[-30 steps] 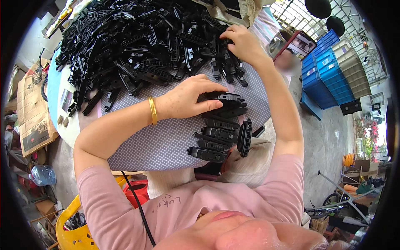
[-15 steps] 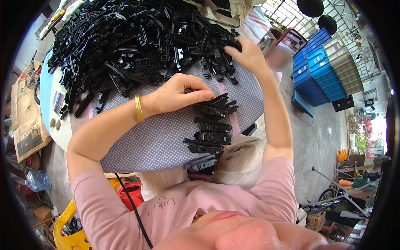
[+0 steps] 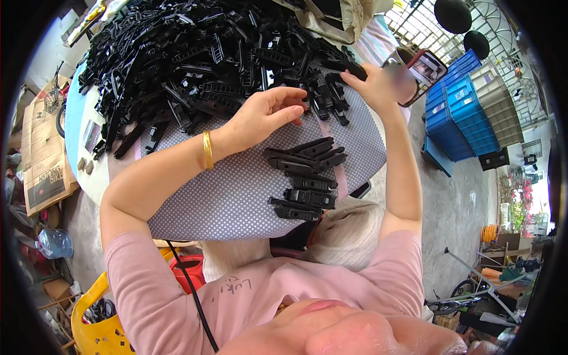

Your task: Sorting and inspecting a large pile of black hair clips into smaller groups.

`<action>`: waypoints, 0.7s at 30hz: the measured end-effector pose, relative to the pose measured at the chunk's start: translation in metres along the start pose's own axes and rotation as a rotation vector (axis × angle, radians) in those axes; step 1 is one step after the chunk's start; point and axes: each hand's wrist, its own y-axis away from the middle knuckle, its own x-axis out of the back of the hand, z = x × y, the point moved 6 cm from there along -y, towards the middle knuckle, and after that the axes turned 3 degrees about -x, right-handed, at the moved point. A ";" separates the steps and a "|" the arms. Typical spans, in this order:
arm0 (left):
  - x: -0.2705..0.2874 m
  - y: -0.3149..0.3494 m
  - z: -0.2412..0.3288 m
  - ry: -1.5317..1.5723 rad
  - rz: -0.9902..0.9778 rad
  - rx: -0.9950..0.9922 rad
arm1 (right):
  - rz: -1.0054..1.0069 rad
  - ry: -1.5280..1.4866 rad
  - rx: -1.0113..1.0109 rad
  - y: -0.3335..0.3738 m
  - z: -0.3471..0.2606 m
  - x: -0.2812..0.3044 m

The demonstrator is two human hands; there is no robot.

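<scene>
A large heap of black plastic parts point(image 3: 195, 65), long and narrow, covers the far side of the table. My left hand point(image 3: 263, 115) hovers just short of the heap, its fingers apart and nothing in them. On the right edge of the heap, my right hand point(image 3: 376, 89) has its thumb and fingers closed around the end of a black plastic part point(image 3: 355, 70); its fingertips are partly hidden. Between my forearms several similar parts lie in a short column near the table's front edge, the upper parts point(image 3: 307, 155) fanned and overlapping, the lower parts point(image 3: 302, 208) lying side by side.
The round table has a grey dotted cover point(image 3: 195, 207). An open sack point(image 3: 340, 26) stands at its far side, and a phone point(image 3: 425, 74) is beyond my right hand. Blue crates point(image 3: 455, 118) are stacked on the right. A yellow chair point(image 3: 97, 319) stands at lower left.
My left hand has lifted off the fanned parts and moved away from them. The blurred part at the table's front edge is no longer in sight. My right hand stays at the heap's edge.
</scene>
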 end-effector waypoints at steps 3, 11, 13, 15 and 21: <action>-0.002 0.003 0.001 -0.031 -0.012 0.027 | 0.035 0.165 0.062 -0.006 0.001 -0.007; -0.002 0.002 0.001 -0.060 -0.015 0.024 | 0.035 0.202 0.173 -0.003 0.003 0.002; -0.001 0.000 0.000 -0.019 -0.019 0.024 | 0.111 0.213 0.193 0.005 -0.008 0.006; 0.002 0.000 -0.001 0.023 -0.010 0.027 | 0.325 -0.052 0.200 0.020 -0.027 0.019; 0.003 0.000 -0.001 0.653 -0.087 0.088 | 0.288 0.162 0.730 0.072 -0.107 -0.001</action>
